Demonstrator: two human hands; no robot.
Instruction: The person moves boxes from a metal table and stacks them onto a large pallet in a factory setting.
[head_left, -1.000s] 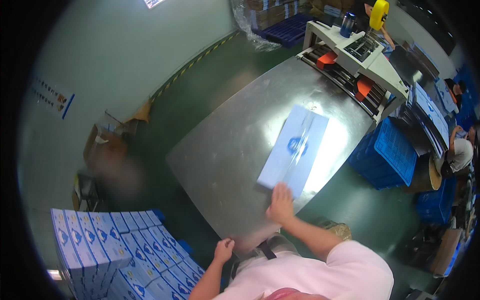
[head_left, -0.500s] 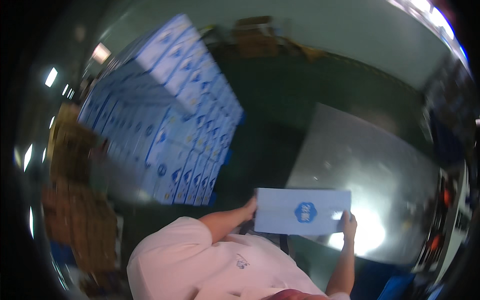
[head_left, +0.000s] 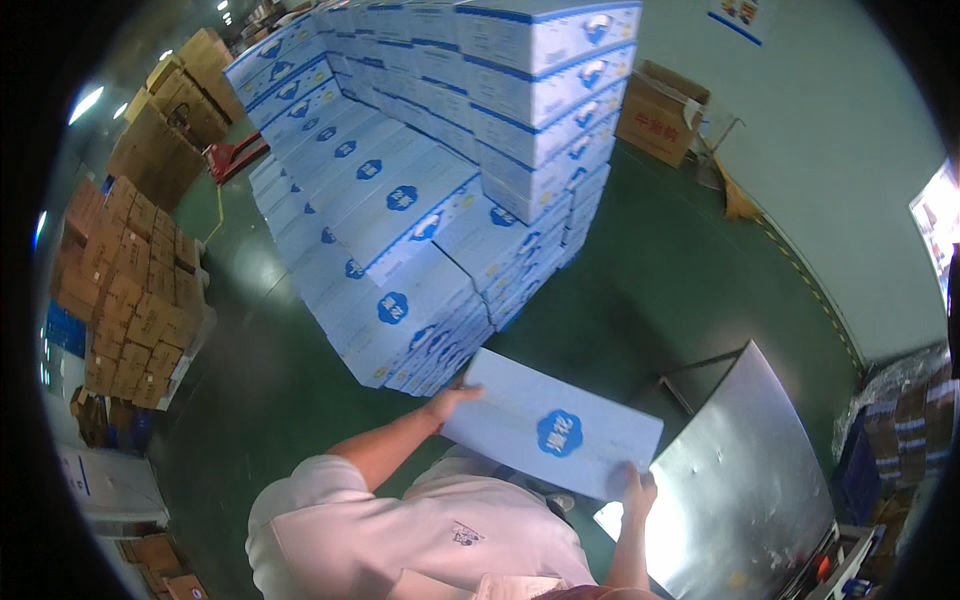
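Head view shows a pale blue sealed carton [head_left: 520, 400] held in front of the person's pale shirt [head_left: 400, 530], between a tall stack of matching cartons [head_left: 385, 235] and a bare metal-topped table [head_left: 765, 460]. The left grip [head_left: 455, 402] is closed around the carton's left end, thumb lying over the top face; the right grip [head_left: 638, 490] holds the near right corner, its thumb pressed on top as well, while the fingers beneath are hidden. The carton lies nearly flat, blue emblem upward, its long side slanting down toward the right. Its far left corner sits just beside the stack's near edge, and I cannot tell whether the two touch; its right end reaches close to the table's edge. Beyond the carton, the stack has a broad lower tier and a higher column at its far right, above the green floor [head_left: 650, 290]. The step in hand looks like a two-handed carry, the carton borne clear of any support. As I judge it, the next move calls for an even hold at both ends, the face level, and care that the leading corner does not catch the stack.
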